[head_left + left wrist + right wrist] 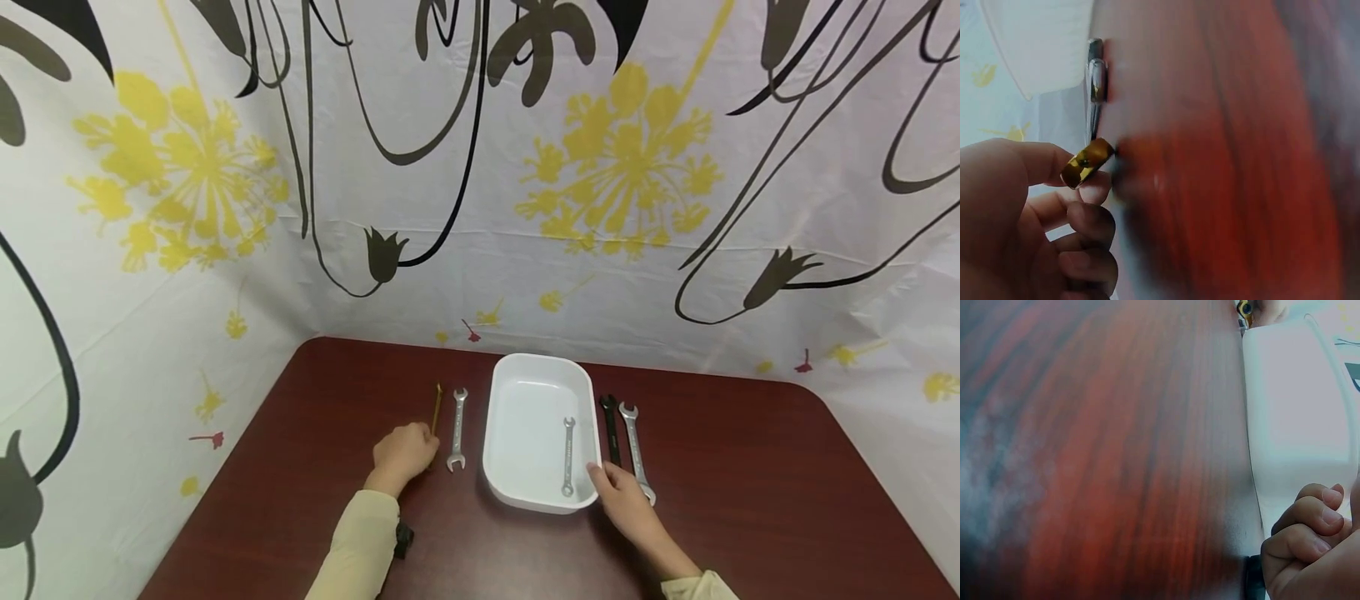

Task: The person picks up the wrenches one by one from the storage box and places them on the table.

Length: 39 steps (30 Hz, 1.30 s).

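My left hand (406, 457) pinches a thin gold wrench (437, 410) between thumb and fingers, left of the tray. In the left wrist view the near end of the gold wrench (1088, 164) sticks out past the fingertips. A silver open-ended wrench (457, 429) lies just right of it on the table. My right hand (628, 503) grips the near right corner of a white tray (517, 492), thumb over the rim. Inside the tray lies a small silver wrench (568, 457). The right wrist view shows the right hand's curled fingers (1313, 522) beside the tray wall.
Right of the tray, a black wrench (611, 429) and a larger silver wrench (636, 454) lie side by side, partly behind the right hand. The dark red table (750, 475) backs onto a white patterned cloth (465, 200), which also hangs along the left side.
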{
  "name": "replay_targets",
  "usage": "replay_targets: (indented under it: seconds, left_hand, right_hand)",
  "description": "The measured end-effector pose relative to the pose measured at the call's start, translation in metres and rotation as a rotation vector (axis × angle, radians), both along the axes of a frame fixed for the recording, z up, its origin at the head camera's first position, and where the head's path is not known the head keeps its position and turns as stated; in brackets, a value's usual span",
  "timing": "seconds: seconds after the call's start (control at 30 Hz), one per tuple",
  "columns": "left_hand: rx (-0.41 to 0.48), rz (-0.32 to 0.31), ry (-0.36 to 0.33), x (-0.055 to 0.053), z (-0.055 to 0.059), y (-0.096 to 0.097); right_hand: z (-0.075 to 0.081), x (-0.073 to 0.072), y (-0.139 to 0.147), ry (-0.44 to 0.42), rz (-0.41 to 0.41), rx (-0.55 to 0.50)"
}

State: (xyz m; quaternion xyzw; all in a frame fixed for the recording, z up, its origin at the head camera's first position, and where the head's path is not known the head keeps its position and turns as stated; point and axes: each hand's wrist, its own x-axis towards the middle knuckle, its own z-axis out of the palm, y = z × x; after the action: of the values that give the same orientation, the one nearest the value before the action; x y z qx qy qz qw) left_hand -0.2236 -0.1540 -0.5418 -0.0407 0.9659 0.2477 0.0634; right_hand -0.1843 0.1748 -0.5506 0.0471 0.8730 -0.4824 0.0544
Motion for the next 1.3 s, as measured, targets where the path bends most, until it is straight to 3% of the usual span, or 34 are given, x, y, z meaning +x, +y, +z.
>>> replay_targets:
  seconds: [0.23,0.6,1.13,1.3]
  left_hand:
    - [-0.103,-0.023,-0.004,0.002,0.005,0.0]
    - [-0.147,-0.053,-0.033,-0.002,0.006,-0.001]
    - [-0.098,-0.018,-0.052,-0.001,0.007,-0.004]
    - [-0.043,-0.018,-0.01,-0.003,0.012,-0.003]
  right_hand:
    - [-0.001,0.002,-0.001,-0.002,0.0,-0.02]
    - [0.0,0.003,0.0,-0.009,-0.008,-0.027]
    - [-0.001,0.001,-0.001,-0.008,-0.011,-0.035]
    - [-0.001,0.001,-0.001,-0.012,-0.006,-0.04]
